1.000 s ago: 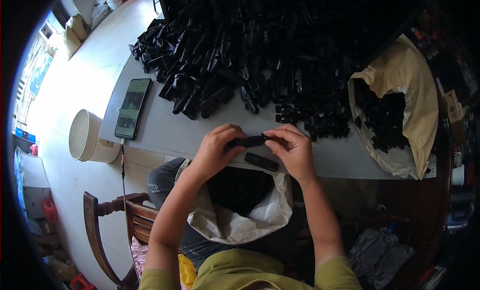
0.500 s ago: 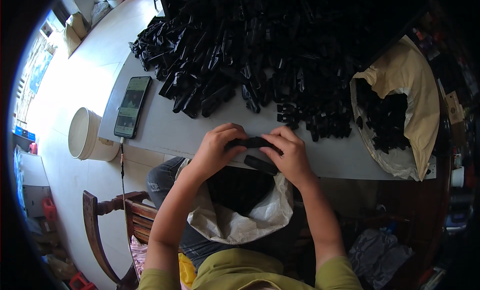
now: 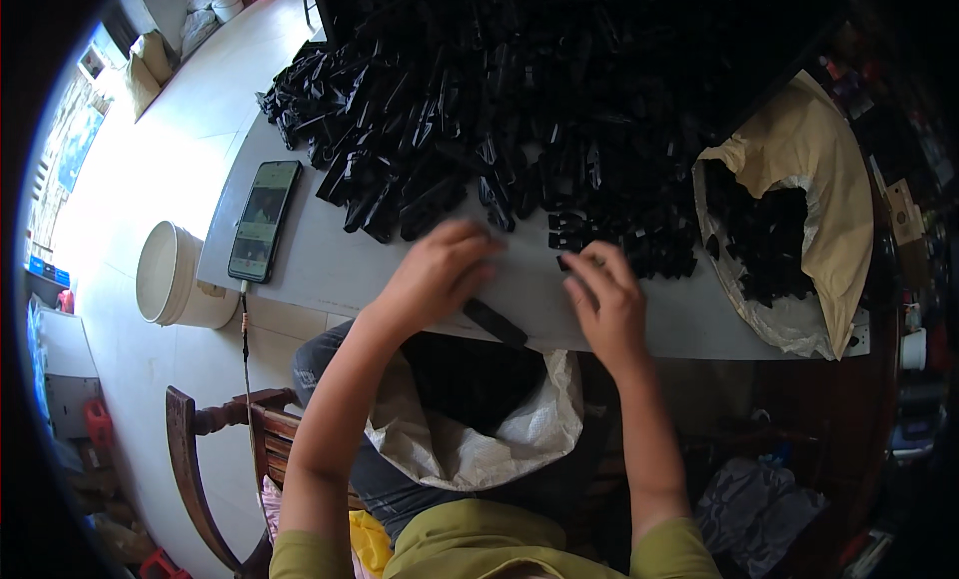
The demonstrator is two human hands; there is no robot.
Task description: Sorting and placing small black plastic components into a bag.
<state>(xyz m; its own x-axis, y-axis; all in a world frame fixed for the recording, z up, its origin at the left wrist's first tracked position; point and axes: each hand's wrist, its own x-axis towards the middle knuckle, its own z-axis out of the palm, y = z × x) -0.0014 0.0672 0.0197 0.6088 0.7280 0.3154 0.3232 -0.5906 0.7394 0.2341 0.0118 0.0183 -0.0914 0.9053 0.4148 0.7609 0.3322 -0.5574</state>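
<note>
My left hand (image 3: 440, 277) is over the table in front of the heap of long black plastic parts (image 3: 420, 119). It is smeared by motion, and its grip does not show clearly. My right hand (image 3: 611, 301) has its thumb and fingers apart, with the fingertips beside a cluster of small black clip-like parts (image 3: 624, 244). Between the hands, a single oblong black piece (image 3: 496, 322) lies aslant at the table's front edge. Below it, a white woven sack (image 3: 479, 459) is spread over my lap, with a dark mass inside.
A phone (image 3: 265, 221) with a lit screen lies on the grey table (image 3: 350, 279) to the left, a cable running down from it. At the right stands an opened tan sack (image 3: 839, 219) of small black parts. A white bucket (image 3: 170, 274) and wooden chair (image 3: 190, 459) are to the left.
My hands have moved apart from the black piece they held together. That piece is no longer between my fingers. The oblong piece at the table edge is turned and shifted left.
</note>
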